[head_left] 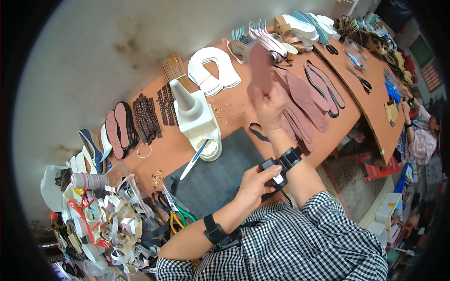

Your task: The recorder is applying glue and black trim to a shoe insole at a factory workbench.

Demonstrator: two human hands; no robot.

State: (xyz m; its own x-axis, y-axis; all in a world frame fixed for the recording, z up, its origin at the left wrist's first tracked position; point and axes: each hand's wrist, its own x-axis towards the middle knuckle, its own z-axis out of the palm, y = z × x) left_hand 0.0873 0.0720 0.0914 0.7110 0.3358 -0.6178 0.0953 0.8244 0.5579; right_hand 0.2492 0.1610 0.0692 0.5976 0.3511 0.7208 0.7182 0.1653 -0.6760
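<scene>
My right hand (272, 103) is raised over the worktable, its fingers closed round a pink insole (261, 61) that is slightly blurred. Lower down, my left hand (253, 186) grips a small black device (276, 177) with a little light screen, close beside the black wristband (290, 158) on my right forearm. Pink sole pieces (304, 100) lie fanned out to the right of my right hand. Left of it stands a white cone-topped stand (194, 117), a blue-and-white pen-like tool (193, 161) resting against its base. Beneath it all is a dark mat (220, 180).
White sole shapes (215, 70), brown perforated straps (146, 117) and pink-and-black soles (123, 129) lie on the left part of the table. Scissors (173, 206) sit by a heap of scraps (112, 215). Black scissors (361, 80) lie on the right table, where another person (422, 136) works.
</scene>
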